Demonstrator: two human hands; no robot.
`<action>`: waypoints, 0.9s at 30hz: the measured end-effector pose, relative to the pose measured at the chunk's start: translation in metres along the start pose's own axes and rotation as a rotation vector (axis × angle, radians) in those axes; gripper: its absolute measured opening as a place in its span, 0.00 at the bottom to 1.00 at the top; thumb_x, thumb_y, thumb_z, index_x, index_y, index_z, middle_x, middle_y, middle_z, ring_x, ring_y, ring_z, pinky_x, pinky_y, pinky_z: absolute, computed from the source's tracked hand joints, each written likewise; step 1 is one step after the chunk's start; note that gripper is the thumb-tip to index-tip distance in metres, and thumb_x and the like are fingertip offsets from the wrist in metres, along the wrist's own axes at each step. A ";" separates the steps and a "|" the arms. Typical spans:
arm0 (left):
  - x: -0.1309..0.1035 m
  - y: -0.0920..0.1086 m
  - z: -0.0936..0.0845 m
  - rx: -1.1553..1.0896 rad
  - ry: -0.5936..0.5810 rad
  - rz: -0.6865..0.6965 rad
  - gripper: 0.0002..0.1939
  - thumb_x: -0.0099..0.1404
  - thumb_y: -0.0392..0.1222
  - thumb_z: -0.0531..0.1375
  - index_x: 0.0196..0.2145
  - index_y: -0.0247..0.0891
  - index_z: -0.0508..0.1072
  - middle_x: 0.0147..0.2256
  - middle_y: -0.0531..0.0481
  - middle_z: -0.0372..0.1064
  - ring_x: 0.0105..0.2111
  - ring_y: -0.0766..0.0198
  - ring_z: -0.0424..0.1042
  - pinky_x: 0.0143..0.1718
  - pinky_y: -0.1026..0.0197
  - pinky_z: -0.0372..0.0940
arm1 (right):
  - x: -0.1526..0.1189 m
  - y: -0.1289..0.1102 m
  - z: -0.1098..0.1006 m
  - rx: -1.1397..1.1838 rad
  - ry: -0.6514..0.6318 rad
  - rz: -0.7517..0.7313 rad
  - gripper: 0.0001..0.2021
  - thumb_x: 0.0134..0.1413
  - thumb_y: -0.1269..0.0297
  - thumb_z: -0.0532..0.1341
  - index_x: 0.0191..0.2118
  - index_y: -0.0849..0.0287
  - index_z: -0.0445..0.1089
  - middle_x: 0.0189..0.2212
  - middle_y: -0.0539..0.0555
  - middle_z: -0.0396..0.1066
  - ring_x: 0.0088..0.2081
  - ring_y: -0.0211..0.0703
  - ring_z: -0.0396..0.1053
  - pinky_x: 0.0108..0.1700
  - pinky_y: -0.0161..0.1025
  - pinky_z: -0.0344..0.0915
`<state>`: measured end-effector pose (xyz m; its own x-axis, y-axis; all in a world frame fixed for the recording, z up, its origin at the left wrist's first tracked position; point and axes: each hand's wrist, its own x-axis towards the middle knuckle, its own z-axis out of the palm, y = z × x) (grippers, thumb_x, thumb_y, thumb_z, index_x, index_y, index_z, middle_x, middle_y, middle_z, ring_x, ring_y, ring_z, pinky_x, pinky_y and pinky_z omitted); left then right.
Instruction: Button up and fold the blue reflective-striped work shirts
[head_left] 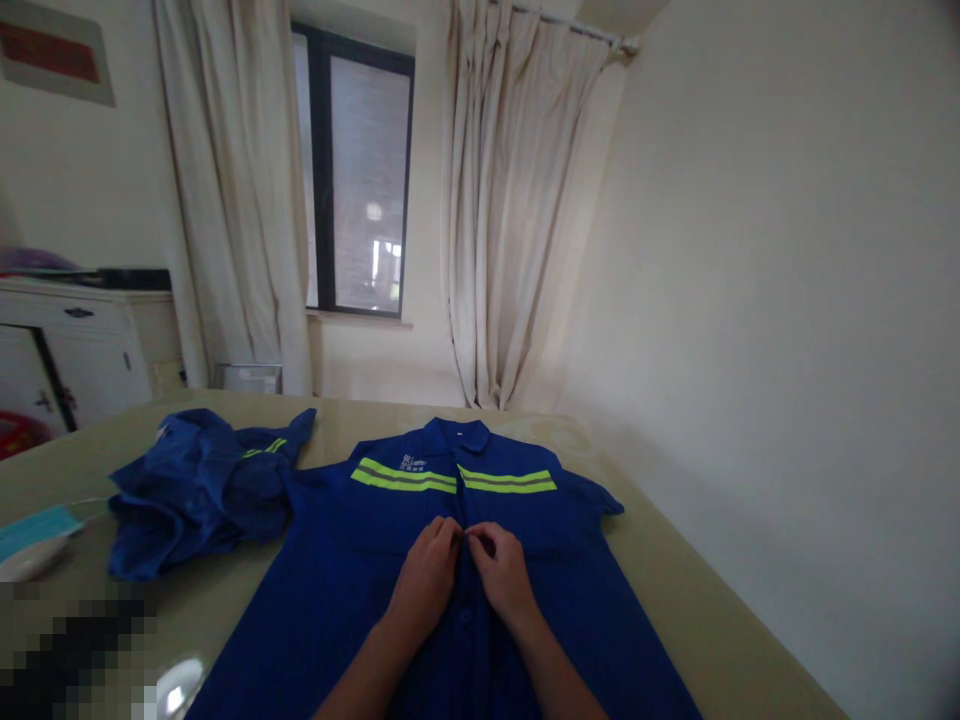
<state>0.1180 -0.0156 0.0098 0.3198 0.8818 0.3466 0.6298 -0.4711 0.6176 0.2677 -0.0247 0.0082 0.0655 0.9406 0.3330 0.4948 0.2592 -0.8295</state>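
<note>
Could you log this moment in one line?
left hand, right hand: pinching front of blue shirt | shirt: spread on table | crumpled garment: beside it

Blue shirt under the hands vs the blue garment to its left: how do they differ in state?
The shirt lies spread out, collar up top; the left garment is a crumpled heap. Both hands, left and right, are at the shirt's front; neither touches the heap. Both are blue with yellow-green striping.

At twelve o'clock you face a dark-framed window [369, 185], slightly left, between pale curtains [232, 180]. A plain wall [780, 260] fills two to four o'clock; a white cabinet [90, 340] stands at ten. Soft, dim light shows bright reflections on the glass.
</note>
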 end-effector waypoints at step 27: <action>0.010 -0.010 -0.005 -0.341 0.007 -0.230 0.15 0.65 0.53 0.57 0.34 0.40 0.77 0.32 0.50 0.79 0.34 0.57 0.77 0.37 0.59 0.66 | -0.005 -0.022 -0.006 -0.279 -0.007 0.011 0.07 0.59 0.68 0.60 0.34 0.54 0.76 0.35 0.52 0.76 0.38 0.44 0.74 0.39 0.35 0.63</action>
<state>0.1118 -0.0021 0.0110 0.1925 0.9653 0.1764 0.4128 -0.2428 0.8779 0.2619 -0.0370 0.0277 0.0665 0.9450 0.3202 0.7137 0.1792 -0.6771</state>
